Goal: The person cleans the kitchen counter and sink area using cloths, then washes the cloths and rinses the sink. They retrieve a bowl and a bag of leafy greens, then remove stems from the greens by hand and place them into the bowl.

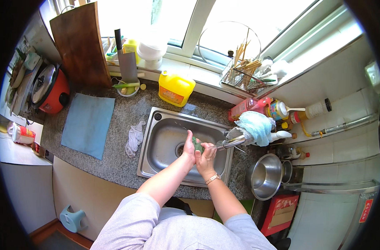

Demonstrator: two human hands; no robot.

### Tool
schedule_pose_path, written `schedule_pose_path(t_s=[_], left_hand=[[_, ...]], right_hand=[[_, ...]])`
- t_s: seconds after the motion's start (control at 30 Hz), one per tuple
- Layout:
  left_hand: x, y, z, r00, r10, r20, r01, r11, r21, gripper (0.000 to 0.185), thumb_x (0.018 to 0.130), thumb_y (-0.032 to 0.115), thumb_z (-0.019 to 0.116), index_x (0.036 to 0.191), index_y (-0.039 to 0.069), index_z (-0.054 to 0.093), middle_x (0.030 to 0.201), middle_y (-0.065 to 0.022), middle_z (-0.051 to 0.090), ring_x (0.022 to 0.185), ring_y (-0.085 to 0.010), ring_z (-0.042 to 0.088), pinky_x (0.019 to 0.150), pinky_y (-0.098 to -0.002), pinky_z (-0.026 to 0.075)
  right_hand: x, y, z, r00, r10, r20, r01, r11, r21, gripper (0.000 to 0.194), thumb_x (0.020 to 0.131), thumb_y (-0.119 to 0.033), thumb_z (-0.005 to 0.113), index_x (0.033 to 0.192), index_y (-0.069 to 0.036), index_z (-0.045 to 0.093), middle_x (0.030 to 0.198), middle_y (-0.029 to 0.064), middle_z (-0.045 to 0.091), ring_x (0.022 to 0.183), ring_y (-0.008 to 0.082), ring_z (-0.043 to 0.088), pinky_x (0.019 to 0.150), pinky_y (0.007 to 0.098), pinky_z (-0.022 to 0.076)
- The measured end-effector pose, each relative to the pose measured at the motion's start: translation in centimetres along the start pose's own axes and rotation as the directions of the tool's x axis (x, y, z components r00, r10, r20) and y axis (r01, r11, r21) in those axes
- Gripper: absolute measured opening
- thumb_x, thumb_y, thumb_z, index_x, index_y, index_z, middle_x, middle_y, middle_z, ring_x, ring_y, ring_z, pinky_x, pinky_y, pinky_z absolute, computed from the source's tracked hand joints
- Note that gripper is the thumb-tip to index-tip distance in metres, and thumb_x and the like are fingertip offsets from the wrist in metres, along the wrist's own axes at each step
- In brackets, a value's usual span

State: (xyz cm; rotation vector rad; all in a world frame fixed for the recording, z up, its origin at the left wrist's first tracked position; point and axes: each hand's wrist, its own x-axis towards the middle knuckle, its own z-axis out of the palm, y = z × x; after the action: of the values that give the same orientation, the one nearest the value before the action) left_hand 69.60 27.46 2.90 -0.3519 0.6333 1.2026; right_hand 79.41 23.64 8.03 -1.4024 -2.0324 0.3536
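Observation:
Over the stainless steel sink, my two hands are together around a small green object, perhaps a vegetable; its full shape is hidden by the fingers. My left hand cups it from the left, thumb pointing up. From the right, my right hand presses its fingers on it, below the wristwatch. Just right of the hands, the chrome faucet reaches in over the basin, its spout end close to my right fingers. The drain shows partly behind my left wrist.
A crumpled white cloth and a blue mat lie left of the sink. Behind stands a yellow jug, near a cleaver in a bowl. Light-blue mesh cloth hangs by the faucet; a metal basin stands right.

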Motion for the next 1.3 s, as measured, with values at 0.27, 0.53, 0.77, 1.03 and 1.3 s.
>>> schedule_pose_path(t_s=[0.27,0.53,0.77,1.03,1.3], left_hand=[[-0.7,-1.4,3.4,0.96,-0.218,-0.178,0.228,0.973,0.035,0.039,0.1,0.048,0.053,0.089,0.011,0.057,0.073,-0.0036,0.06,0.065,-0.0211,0.059,0.066,-0.0357,0.053],[-0.7,-2.1,1.9,0.933,0.123,-0.339,-0.005,0.944,0.329,0.041,0.102,0.044,0.051,0.111,0.005,0.06,0.105,-0.0102,0.066,0.099,-0.0228,0.062,0.088,-0.0384,0.05],[-3.0,1.1,-2.5,0.984,-0.113,-0.135,0.125,0.989,0.081,0.084,0.09,0.078,0.039,0.139,0.011,0.046,0.136,-0.0173,0.054,0.124,-0.0364,0.055,0.1,-0.055,0.048],[-1.9,-1.6,-1.7,0.977,-0.178,0.119,0.176,0.984,0.025,0.059,0.104,0.053,0.034,0.133,0.006,0.054,0.125,-0.0122,0.063,0.114,-0.0322,0.061,0.102,-0.0491,0.047],[-5.5,0.3,-0.9,0.88,-0.327,0.345,0.339,0.94,0.028,0.051,0.104,0.048,0.041,0.123,0.005,0.061,0.104,-0.0156,0.07,0.084,-0.0285,0.069,0.077,-0.0443,0.058]], right_hand=[[3.2,1.3,-1.7,0.949,0.142,0.281,-0.114,0.987,-0.114,0.033,0.1,-0.038,0.049,0.108,-0.006,0.049,0.103,0.0226,0.06,0.085,0.0483,0.062,0.069,0.0563,0.0493],[3.4,4.4,0.3,0.735,0.397,0.55,-0.52,0.85,0.081,0.04,0.102,-0.039,0.048,0.101,0.0,0.058,0.102,0.0237,0.066,0.093,0.0363,0.065,0.084,0.0451,0.0505],[2.7,1.5,-3.6,0.924,0.19,0.331,-0.314,0.87,0.379,0.027,0.082,-0.002,0.068,0.105,-0.004,0.056,0.102,0.0097,0.059,0.096,0.0225,0.058,0.088,0.0341,0.0475],[-1.4,1.6,-5.1,0.932,0.245,0.269,-0.345,0.83,0.439,0.018,0.085,0.0,0.063,0.102,-0.003,0.057,0.102,0.0059,0.061,0.097,0.0158,0.061,0.089,0.0308,0.0492],[0.0,4.8,-2.3,0.589,0.372,0.718,-0.639,-0.33,0.695,0.025,0.098,-0.019,0.058,0.119,-0.006,0.056,0.109,0.006,0.064,0.093,0.0185,0.063,0.084,0.0326,0.0532]])
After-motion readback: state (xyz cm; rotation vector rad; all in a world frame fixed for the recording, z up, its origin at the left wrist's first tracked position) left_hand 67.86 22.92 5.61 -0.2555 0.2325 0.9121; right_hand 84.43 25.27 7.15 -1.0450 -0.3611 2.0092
